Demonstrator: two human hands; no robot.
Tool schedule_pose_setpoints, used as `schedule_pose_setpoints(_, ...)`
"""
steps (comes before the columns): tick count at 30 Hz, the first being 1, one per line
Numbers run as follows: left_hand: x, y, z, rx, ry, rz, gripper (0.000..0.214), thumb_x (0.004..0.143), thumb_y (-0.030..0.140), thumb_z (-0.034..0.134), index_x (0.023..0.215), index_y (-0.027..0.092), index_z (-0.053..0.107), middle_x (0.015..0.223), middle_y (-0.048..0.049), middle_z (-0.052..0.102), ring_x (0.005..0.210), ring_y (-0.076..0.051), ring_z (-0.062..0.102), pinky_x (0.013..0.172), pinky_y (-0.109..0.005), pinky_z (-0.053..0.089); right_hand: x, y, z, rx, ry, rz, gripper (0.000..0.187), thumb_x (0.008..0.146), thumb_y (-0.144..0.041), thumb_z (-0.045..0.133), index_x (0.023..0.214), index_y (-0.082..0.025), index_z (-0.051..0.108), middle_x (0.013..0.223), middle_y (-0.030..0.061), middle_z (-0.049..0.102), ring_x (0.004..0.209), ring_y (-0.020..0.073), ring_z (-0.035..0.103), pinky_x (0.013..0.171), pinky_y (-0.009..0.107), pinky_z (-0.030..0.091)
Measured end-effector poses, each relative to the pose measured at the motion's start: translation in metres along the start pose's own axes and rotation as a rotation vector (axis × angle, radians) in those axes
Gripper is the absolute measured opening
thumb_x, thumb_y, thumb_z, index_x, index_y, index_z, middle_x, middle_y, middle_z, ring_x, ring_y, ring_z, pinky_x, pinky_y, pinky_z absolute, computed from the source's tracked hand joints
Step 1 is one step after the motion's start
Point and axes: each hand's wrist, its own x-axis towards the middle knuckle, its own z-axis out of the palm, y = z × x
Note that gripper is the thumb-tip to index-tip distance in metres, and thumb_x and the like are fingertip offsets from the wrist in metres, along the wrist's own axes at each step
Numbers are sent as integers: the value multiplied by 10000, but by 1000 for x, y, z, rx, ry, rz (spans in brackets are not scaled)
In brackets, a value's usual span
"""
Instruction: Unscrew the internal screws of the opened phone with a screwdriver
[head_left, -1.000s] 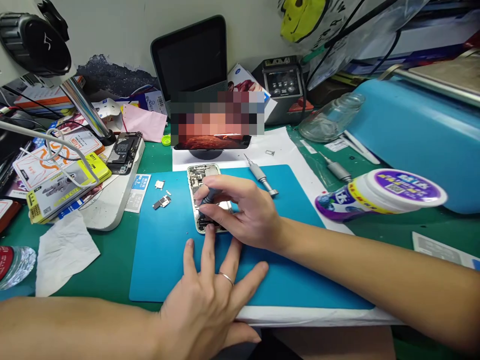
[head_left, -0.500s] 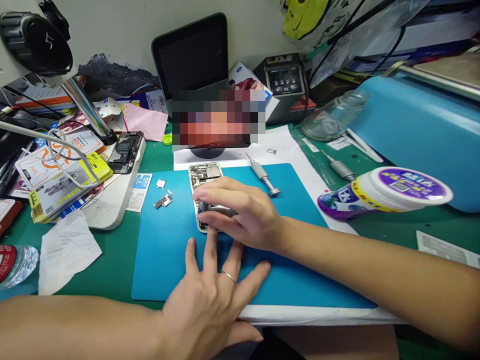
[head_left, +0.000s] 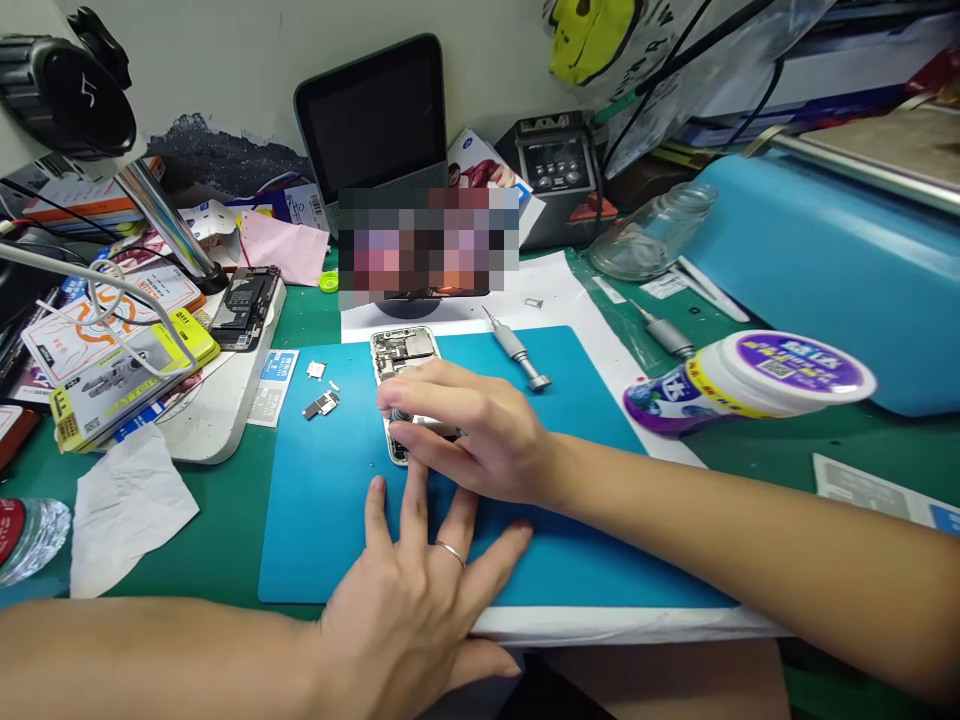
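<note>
An opened phone (head_left: 405,345) lies on the blue mat (head_left: 600,540), its inner parts showing at the top and left edge. Over its middle, my right hand (head_left: 472,425) has thumb and fingers closed round a grey screwdriver (head_left: 400,413); only its knob end shows, and the tip is hidden. My left hand (head_left: 416,590), with a ring on one finger, rests spread on the mat, some fingertips by the phone's lower edge. Left of the phone lie a small dark metal part (head_left: 321,404) and a silver piece (head_left: 316,371).
A second screwdriver (head_left: 517,350) lies on the mat's far right, a third (head_left: 664,332) beyond it. A white-and-purple tub (head_left: 787,375) and a glass jar (head_left: 656,232) are at right. Boxes (head_left: 127,375) and a lamp post (head_left: 169,220) stand left, a screen device (head_left: 375,120) behind.
The whole view has shifted slightly to the right. Both hands keep nearly the same pose over the phone, and the picture on the blurred screen differs.
</note>
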Motion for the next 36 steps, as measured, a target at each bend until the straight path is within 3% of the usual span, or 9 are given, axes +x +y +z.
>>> schedule_pose_setpoints(7,2,-1,0,7,7,0,837,880,793,486,1574,344,356,1509,-125,538,1309,-447,563,970,-615,553,-1,0,1,13,4,0,453,962,-60,515,1387,-206,456,1145,75,710,1033,138,697,883,292,614)
schedule_pose_setpoints(13,3,-2,0,7,28,-10,856,856,802,518,1565,343,379,1510,-116,538,1287,-455,579,945,-612,572,-2,2,2,-50,-17,12,483,948,-128,618,1390,-204,440,1148,84,703,1077,151,688,906,296,616)
schedule_pose_setpoints(19,2,-3,0,-5,23,-4,845,863,790,525,1565,341,380,1496,-114,554,1293,-451,575,959,-612,567,-2,2,2,-78,-6,-22,480,920,-39,544,1375,-151,441,1176,125,699,1093,175,685,886,303,622)
schedule_pose_setpoints(24,2,-2,-2,2,19,-1,829,880,763,538,1569,335,369,1508,-117,540,1294,-458,571,944,-615,572,-1,2,1,-117,-1,-32,476,912,-109,657,1338,-162,453,1167,125,695,1110,182,684,911,303,621)
schedule_pose_setpoints(30,1,-1,0,16,33,8,805,891,751,536,1563,335,382,1482,-102,571,1282,-450,583,934,-610,580,-1,1,0,-110,-21,-6,508,920,-49,529,1399,-187,433,1237,125,666,1179,181,653,956,336,617)
schedule_pose_setpoints(36,1,-1,2,26,30,2,817,890,755,533,1571,334,367,1491,-118,559,1279,-454,583,930,-606,578,-1,2,-1,-143,-24,7,504,924,-107,611,1394,-189,447,1286,142,635,1210,201,647,926,331,633)
